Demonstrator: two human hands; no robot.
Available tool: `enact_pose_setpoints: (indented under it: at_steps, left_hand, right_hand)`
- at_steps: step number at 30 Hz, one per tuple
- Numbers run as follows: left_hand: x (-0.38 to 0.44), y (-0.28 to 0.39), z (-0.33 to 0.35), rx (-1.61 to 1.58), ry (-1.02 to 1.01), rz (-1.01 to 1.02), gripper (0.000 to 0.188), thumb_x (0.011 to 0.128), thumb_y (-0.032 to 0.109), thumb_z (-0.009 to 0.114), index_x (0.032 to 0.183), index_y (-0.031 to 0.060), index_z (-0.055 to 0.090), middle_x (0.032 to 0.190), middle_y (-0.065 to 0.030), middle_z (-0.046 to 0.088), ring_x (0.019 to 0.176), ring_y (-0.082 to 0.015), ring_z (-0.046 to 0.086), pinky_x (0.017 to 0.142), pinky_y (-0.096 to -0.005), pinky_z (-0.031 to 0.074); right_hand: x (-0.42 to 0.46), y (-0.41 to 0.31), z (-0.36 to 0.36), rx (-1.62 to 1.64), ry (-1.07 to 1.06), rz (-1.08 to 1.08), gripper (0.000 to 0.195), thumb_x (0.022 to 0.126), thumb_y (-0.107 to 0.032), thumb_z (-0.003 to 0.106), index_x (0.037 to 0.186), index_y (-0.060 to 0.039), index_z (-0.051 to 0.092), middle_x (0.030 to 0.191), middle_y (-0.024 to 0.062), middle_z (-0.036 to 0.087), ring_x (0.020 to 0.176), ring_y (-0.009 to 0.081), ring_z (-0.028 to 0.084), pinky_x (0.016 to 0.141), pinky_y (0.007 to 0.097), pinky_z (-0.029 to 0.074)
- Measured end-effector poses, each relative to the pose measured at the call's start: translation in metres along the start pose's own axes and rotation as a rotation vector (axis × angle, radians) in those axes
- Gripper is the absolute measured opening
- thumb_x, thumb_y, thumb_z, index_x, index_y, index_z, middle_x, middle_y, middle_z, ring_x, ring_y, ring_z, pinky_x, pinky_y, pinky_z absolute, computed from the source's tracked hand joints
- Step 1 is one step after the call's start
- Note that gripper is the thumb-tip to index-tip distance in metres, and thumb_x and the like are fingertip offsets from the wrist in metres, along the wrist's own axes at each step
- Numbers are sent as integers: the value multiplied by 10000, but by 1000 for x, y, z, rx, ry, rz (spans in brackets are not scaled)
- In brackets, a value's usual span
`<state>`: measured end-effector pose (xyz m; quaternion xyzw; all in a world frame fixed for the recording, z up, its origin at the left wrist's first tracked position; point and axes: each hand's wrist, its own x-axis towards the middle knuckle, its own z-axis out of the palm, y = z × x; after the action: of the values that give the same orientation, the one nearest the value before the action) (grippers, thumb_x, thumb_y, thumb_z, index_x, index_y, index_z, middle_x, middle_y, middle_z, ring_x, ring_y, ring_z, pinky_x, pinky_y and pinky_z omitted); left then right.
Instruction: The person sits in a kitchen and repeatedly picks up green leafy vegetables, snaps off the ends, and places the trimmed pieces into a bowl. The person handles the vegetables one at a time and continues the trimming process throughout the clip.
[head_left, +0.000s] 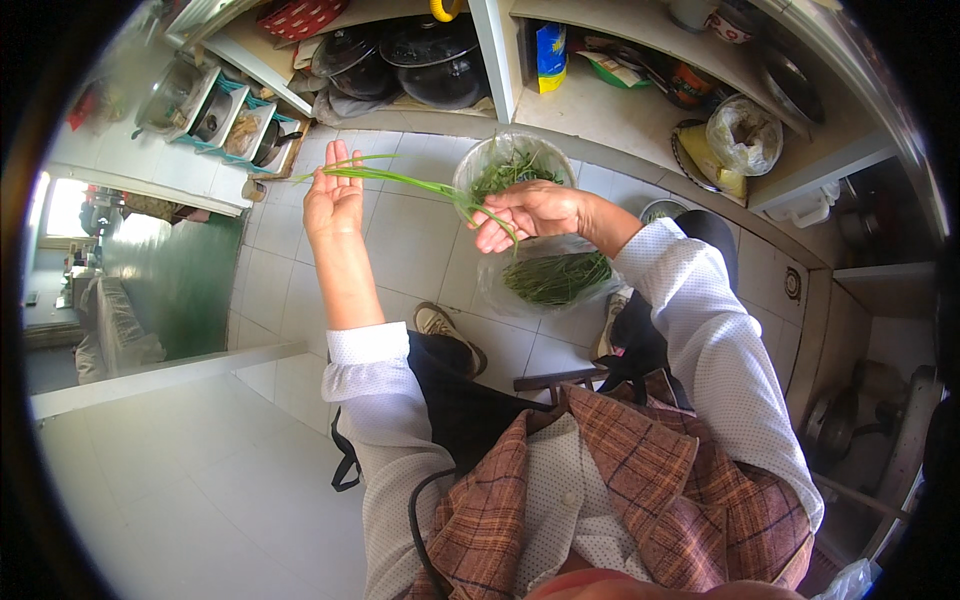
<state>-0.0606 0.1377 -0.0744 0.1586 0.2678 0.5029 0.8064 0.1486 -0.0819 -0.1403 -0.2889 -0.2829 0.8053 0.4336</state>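
Note:
A few long green stalks, like garlic chives (409, 178), stretch between my two hands above the tiled floor. My left hand (335, 196) is palm up, its thumb and fingers holding one end of the stalks. At the other end, my right hand (529, 212) has the stalks between its fingers, partly hidden by the hand. Just beyond my right hand stands a plastic-lined bin (466, 161) with loose green leaves inside. Below that hand, a thick bundle of green stalks (559, 277) lies on a clear plastic bag (493, 289) on the floor.
A metal bowl (664, 204) with some green bits stands by my right knee. Open cupboards ahead hold black lidded pots (435, 71) and a blue and yellow packet (551, 56). A rack of pans (225, 124) stands at the left, near a doorway to a green floor (176, 277).

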Motion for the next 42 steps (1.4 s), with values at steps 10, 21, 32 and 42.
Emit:
enact_pose_setpoints:
  at_steps: [10, 21, 32, 42]
  left_hand:
    - [8, 17, -6, -84, 6, 17, 415, 1052, 185, 234, 1337, -86, 366, 1397, -164, 475, 1301, -292, 465, 1096, -537, 364]
    - [2, 20, -1, 5, -25, 93, 390, 1041, 167, 286, 1323, -87, 378, 1407, -184, 461, 1327, -305, 429, 1112, -501, 359]
    - [-57, -83, 28, 328, -527, -405, 155, 964, 116, 533, 1050, -13, 539, 1251, -265, 564, 1226, -376, 520, 1081, -495, 402]
    - [-69, -117, 21, 694, -539, -127, 120, 940, 138, 618, 992, 39, 573, 1155, -137, 644, 1087, -208, 610, 911, -337, 500]
  right_hand:
    - [-12, 2, -10, -57, 0, 2, 387, 1037, -271, 395, 1206, 38, 556, 1025, 146, 675, 1014, 236, 649, 934, 357, 501]
    - [-22, 10, -24, -586, 375, 35, 437, 989, -360, 498, 1232, -7, 584, 1052, 132, 678, 1028, 246, 628, 929, 344, 464]
    - [-18, -10, -3, -530, 507, -413, 552, 1002, -462, 438, 1339, -30, 501, 1266, 90, 586, 1186, 198, 537, 1031, 342, 401]
    - [-26, -12, 12, -446, 292, -219, 415, 1016, -366, 465, 1147, 6, 595, 800, 54, 645, 742, 120, 596, 749, 271, 484]
